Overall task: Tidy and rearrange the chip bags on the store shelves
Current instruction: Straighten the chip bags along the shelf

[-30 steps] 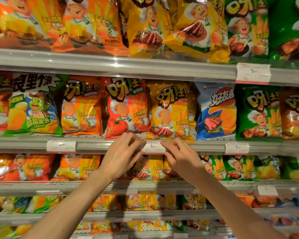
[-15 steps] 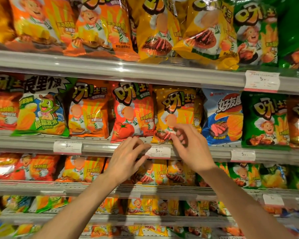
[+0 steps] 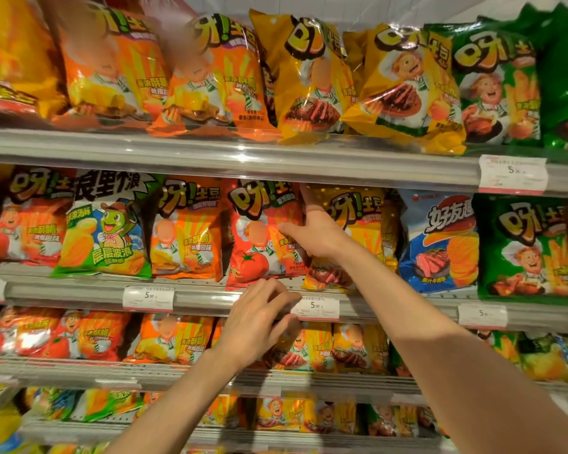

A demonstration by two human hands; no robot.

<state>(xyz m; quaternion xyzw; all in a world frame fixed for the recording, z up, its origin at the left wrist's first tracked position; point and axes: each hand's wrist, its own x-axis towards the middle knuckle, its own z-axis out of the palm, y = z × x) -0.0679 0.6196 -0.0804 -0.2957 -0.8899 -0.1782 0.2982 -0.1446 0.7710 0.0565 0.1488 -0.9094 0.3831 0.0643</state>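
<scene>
- The right hand (image 3: 318, 231) is up at the second shelf (image 3: 79, 290), fingers slid into the gap between the red tomato bag (image 3: 259, 234) and the yellow steak bag (image 3: 358, 231), thumb lying across the red bag's right edge. The fingertips are hidden behind the packs, so whether this grip has closed on a bag I cannot tell.
- The left hand (image 3: 259, 317) holds nothing; its loosely bent fingers rest at the shelf's front edge, touching the rail just beside the price tag (image 3: 315, 306) and below the red bag's bottom corner.
- Both bags stand upright at the front edge, mid-shelf, the yellow one leaning slightly into its neighbour.
- The step is probably parting and squaring these two packs. Push flat against the bag's side seam rather than pinching the face, since the air-filled foil crumples.
- Steady the bottom edge with the left hand so the pack cannot slide off the front edge.
</scene>
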